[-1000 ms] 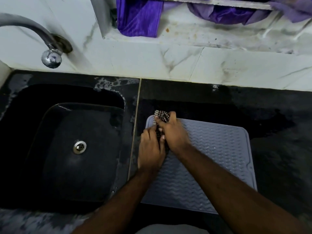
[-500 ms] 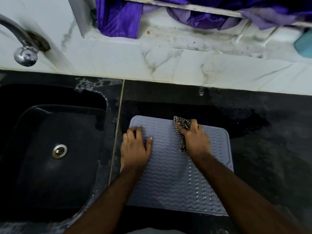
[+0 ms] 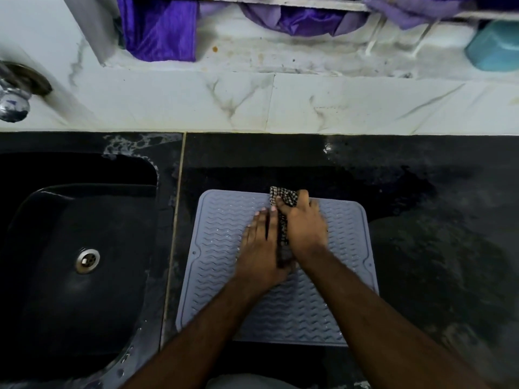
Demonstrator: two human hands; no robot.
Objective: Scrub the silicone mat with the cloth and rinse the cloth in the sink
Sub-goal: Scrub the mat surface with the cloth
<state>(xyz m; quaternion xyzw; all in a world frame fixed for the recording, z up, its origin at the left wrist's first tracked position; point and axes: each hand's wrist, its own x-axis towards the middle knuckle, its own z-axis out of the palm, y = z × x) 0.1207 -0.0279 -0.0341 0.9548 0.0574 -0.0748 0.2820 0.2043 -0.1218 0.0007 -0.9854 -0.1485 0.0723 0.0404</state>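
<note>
A grey silicone mat [image 3: 219, 248] with wavy ridges lies flat on the wet black counter, just right of the sink. My right hand [image 3: 304, 228] is closed on a bunched black-and-white checked cloth [image 3: 283, 196], pressing it onto the mat near the far edge. My left hand [image 3: 262, 248] lies flat on the mat with fingers spread, touching the cloth's left side. Part of the cloth is hidden between the two hands.
A black sink [image 3: 70, 262] with a steel drain [image 3: 87, 260] sits to the left, a chrome tap [image 3: 14, 105] above it. The wet black counter [image 3: 435, 248] extends right. Purple cloth [image 3: 160, 26] and a teal container [image 3: 494, 46] rest on the marble ledge behind.
My left hand slid right across the mat, from its left part to beside my right hand and the cloth. The view shifted slightly right.
</note>
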